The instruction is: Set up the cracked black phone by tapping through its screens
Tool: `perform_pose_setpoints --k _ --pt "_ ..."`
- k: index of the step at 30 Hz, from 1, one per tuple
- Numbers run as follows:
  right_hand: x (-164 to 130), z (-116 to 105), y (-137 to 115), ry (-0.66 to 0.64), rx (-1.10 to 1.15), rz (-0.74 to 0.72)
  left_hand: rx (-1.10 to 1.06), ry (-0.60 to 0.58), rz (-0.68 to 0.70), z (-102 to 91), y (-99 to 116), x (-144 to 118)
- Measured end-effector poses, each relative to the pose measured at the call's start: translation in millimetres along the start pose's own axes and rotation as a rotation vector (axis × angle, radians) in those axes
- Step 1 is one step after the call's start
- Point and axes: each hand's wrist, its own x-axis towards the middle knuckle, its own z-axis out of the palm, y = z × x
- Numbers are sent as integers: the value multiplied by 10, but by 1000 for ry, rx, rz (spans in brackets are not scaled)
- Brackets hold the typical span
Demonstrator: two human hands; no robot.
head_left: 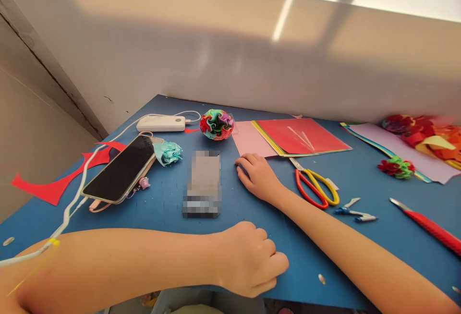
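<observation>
My left hand (252,261) lies back-up near the table's front edge, its fingers curled into a loose fist; the palm is hidden and nothing sticks out of it. Farther back, my right hand (257,177) rests on the blue table with its fingers spread a little and nothing in them. Its fingertips are just in front of a pink paper sheet (248,138). To its left lies a dark, partly pixelated phone-like rectangle (203,184). Behind that sits a ball of curled coloured paper (217,125). Scissors (317,187) with red and yellow handles lie right of my right hand.
At left are a phone (120,170), a white power bank (161,123) with a cable, crumpled teal paper (168,153) and red scraps (61,182). At right are stacked coloured sheets (302,135), a small paper flower (396,166), a blue-and-white compass-like tool (355,211) and a red-handled knife (428,225).
</observation>
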Motion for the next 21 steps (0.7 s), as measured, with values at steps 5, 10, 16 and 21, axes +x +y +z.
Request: perform_pose_setpoints --k 5,10,16,21 --pt "-41 -35 -62 54 53 -6 44 -3 -21 -135 62 -186" --pt "-125 -136 -386 129 184 -99 69 -133 -32 -426 17 -626" --pt "-148 -176 -600 66 305 -394 34 -224 -13 -525 -123 -880" --pt "-106 -177 -552 2 340 -429 -5 -161 -306 -494 -192 -916"
